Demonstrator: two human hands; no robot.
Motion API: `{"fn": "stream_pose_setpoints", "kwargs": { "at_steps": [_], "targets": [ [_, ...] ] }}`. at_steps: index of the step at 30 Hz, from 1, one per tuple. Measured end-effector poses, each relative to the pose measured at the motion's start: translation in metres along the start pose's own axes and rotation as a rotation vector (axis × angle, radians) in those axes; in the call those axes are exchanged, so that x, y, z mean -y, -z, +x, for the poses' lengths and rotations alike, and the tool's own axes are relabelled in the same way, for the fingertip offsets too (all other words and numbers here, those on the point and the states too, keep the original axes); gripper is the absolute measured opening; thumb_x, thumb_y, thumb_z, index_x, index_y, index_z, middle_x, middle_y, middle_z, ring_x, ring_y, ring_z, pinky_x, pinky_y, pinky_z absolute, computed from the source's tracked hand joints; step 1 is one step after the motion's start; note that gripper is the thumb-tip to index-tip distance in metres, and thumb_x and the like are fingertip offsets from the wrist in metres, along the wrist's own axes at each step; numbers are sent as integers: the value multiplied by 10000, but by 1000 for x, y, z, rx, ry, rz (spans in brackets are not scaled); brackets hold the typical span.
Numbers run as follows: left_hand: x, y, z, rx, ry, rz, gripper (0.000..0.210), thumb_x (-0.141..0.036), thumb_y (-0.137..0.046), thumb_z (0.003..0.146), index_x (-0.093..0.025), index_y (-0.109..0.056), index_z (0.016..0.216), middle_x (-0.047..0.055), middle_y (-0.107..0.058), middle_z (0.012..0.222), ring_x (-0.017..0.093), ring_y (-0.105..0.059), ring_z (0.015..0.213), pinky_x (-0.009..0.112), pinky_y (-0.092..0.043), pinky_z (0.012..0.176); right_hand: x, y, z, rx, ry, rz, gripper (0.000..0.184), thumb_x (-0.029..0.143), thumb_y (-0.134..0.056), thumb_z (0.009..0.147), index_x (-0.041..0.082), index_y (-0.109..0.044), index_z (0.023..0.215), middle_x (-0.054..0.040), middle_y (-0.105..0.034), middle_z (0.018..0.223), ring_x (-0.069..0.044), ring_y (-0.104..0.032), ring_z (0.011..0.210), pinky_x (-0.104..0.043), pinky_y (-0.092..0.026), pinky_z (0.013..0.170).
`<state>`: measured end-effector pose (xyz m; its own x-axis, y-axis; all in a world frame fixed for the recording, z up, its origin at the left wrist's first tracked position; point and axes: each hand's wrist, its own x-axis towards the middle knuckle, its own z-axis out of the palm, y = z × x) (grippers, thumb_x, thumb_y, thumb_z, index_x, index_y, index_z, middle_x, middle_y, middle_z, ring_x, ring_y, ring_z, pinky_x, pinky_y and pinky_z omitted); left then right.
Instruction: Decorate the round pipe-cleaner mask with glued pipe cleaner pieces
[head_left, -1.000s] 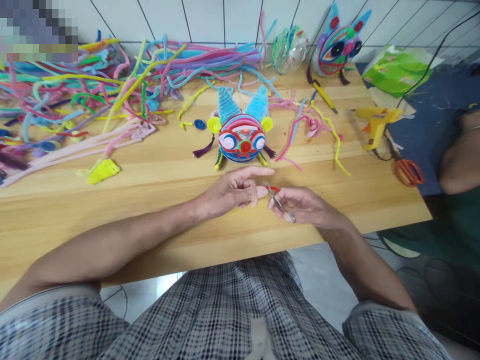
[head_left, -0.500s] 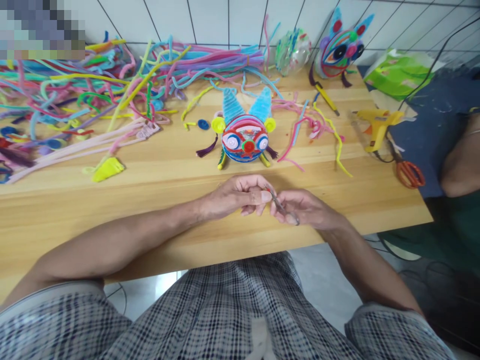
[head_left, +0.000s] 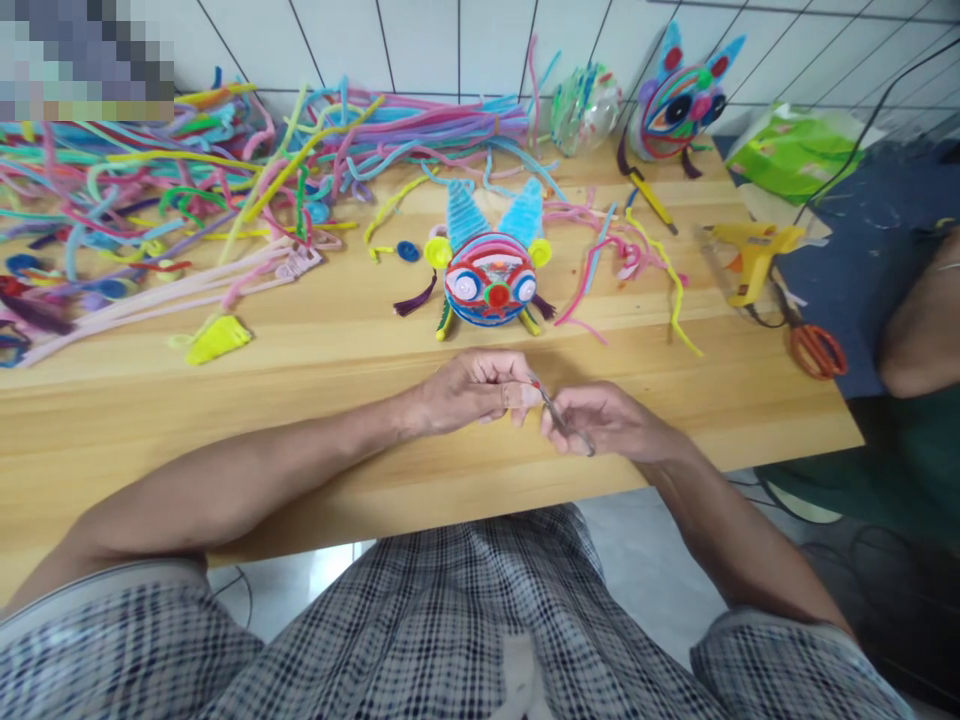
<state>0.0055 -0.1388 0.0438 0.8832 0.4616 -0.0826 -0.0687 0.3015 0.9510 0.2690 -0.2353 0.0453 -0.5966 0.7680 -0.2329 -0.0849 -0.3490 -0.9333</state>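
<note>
My left hand is closed in a pinch, thumb against fingers, on a small red piece that barely shows at the thumb tip. In my right hand are small metal scissors, the fingers curled round the handles and the blades pointing up at the red piece. Just beyond both hands an animal head figure stands upright on the table, with blue pipe-cleaner ears, yellow discs at the sides, white-and-blue eyes, a red-and-green nose and dark tassels. Neither hand touches it.
Pipe cleaners in many colours lie heaped along the back left of the wooden table. A second figure, a clear ball, a yellow cutter, a yellow glue gun and orange-handled scissors are on the right. Another person's arm is beyond them.
The scissors have tilted a little, their handle end dropping slightly and their blades staying by the red piece. My left fingers have curled in a little. The figure has not moved.
</note>
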Motion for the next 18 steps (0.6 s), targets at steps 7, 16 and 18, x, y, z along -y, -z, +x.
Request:
{"fn": "stream_pose_setpoints", "kwargs": {
  "at_steps": [7, 16, 18],
  "targets": [
    [-6, -1, 1, 43, -9, 19, 533, -616, -1049, 988, -202, -740, 853, 22, -819, 795, 98, -554, 620, 235, -397, 576, -6, 6, 1, 51, 15, 70, 537, 636, -1107, 932, 220, -881, 1187, 12, -784, 942, -111, -596, 753, -252, -496, 720],
    [0, -5, 0, 52, 128, 85, 578, -709, -1027, 928, -201, -770, 832, -21, -737, 730, 93, -495, 612, 228, -386, 578, -2, -1, 0, -91, 35, 34, 531, 650, -1116, 929, 215, -813, 964, 77, -646, 743, -84, -472, 619, -239, -386, 591],
    [2, -4, 0, 13, 128, 86, 583, -718, -1042, 904, -203, -773, 853, -28, -739, 724, 90, -482, 595, 227, -383, 567, -2, 1, 0, -125, 80, 29, 584, 718, -1120, 899, 221, -833, 1009, 62, -686, 761, -95, -522, 609, -249, -427, 582]
  ]
}}
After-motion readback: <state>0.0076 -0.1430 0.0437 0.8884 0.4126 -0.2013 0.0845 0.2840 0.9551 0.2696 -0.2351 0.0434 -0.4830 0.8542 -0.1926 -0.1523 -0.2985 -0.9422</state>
